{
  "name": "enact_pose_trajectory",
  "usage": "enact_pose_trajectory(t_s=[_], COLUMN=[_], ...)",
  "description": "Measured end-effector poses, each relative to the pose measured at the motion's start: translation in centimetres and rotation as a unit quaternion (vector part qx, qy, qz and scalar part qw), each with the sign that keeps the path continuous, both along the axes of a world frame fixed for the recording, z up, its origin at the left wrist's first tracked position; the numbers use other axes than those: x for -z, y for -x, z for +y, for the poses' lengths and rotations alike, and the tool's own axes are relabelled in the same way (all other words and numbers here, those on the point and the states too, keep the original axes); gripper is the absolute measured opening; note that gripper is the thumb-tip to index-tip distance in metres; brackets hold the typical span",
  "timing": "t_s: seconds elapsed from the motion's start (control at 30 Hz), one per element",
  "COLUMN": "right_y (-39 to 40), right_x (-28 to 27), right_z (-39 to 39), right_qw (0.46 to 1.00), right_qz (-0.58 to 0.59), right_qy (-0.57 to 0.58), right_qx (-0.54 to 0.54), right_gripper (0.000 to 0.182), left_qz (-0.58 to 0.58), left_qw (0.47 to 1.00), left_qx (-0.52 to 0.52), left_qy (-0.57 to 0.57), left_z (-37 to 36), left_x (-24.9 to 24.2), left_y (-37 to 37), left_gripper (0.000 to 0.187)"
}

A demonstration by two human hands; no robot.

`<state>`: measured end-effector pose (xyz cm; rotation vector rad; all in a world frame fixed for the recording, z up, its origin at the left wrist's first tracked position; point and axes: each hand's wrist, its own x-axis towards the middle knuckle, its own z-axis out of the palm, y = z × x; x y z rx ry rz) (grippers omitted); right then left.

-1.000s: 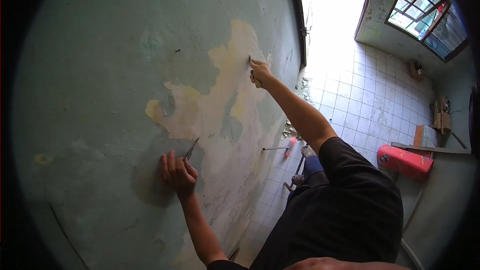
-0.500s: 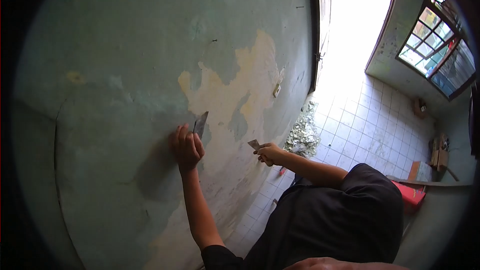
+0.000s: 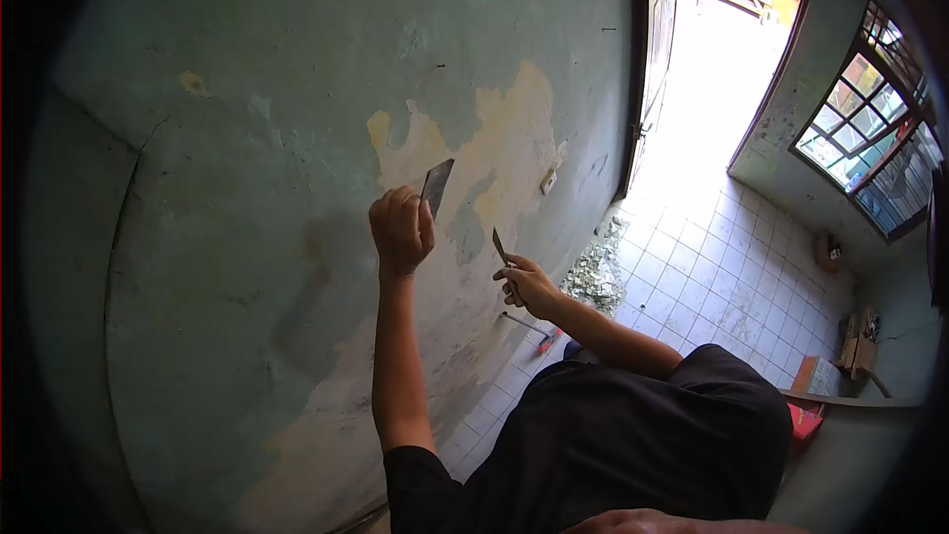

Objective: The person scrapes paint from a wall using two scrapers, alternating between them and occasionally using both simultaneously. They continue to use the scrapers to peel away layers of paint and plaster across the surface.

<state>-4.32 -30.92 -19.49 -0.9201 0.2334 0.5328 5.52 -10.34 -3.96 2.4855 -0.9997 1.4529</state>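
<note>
My left hand (image 3: 400, 229) is raised and closed around a wide, flat metal scraper (image 3: 437, 185), its blade pointing up and to the right. Lower and to the right, my right hand (image 3: 529, 287) grips a second scraper (image 3: 499, 245), whose narrow-looking blade is seen nearly edge-on. Both blades overlap the bare cream patch (image 3: 519, 133) in the view, where paint has come off the green wall (image 3: 297, 30). Ragged edges of green paint (image 3: 481, 203) border and interrupt that patch.
A socket (image 3: 550, 181) sits on the wall. Paint flakes (image 3: 596, 272) are heaped on the white tiled floor (image 3: 692, 247). A tool with a red head (image 3: 550, 339) lies below my right arm. An open door (image 3: 657, 49), a window (image 3: 860, 119) and a red box (image 3: 806, 422) are to the right.
My left hand has moved up and to the right with its scraper. My right hand has risen slightly and its blade has turned more upright. The camera view has shifted a little.
</note>
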Motion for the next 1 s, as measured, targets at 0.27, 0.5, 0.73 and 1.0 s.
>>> enact_pose_trajectory(t_s=[0.27,0.5,0.73,1.0], right_y=[-1.6,-10.2,-24.3,-31.5], right_x=[2.0,3.8,4.3,8.8], right_z=[-2.1,-5.2,-8.7,-11.5], right_qw=[0.991,0.953,0.925,0.89], right_qz=[0.011,-0.028,0.04,-0.002], right_qy=[0.093,0.221,0.268,0.321], right_qx=[0.1,0.204,0.266,0.324], right_gripper=[0.041,0.039,0.039,0.037], left_qz=[0.068,0.092,0.103,0.117], left_qw=[0.99,0.985,0.979,0.972], left_qx=[-0.038,-0.026,-0.086,-0.113], left_qy=[-0.115,-0.146,-0.154,-0.17], left_z=[0.5,1.1,0.8,0.7], left_x=[2.1,2.5,2.7,2.7], left_y=[-2.7,-3.1,-3.5,-3.3], left_gripper=[0.012,0.013,0.011,0.011])
